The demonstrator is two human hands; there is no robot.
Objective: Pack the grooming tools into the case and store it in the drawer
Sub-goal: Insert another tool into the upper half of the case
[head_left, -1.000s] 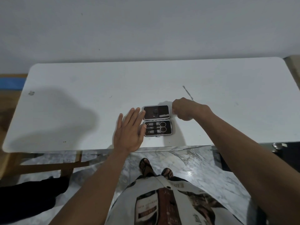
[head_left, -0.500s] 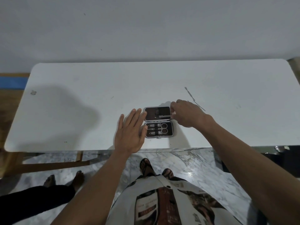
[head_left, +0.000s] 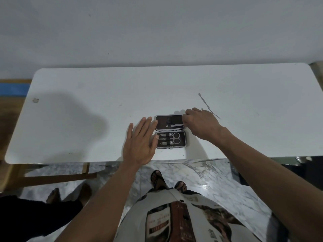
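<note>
A small grooming case (head_left: 183, 146) lies open flat near the table's front edge. Its near half holds scissors (head_left: 175, 137) and clippers under a strap. The far half, the dark lid (head_left: 163, 122), has a silver tool tucked along its lower edge. My left hand (head_left: 139, 145) lies flat with its fingers spread, fingertips against the case's left side. My right hand (head_left: 201, 124) has its fingers curled onto the lid's right edge. Two thin metal tools lie loose behind it: one (head_left: 203, 100) farther back, the other (head_left: 214, 114) partly hidden by my hand.
The white table (head_left: 87, 102) runs along a grey wall, its front edge just below the case. Under it are a marble floor, my sandalled feet (head_left: 158, 179), and another person's bare feet (head_left: 54, 195) at lower left. No drawer is visible.
My right hand shifted from behind the case's right side onto the lid's right edge, uncovering the second thin tool. My left hand stayed beside the case.
</note>
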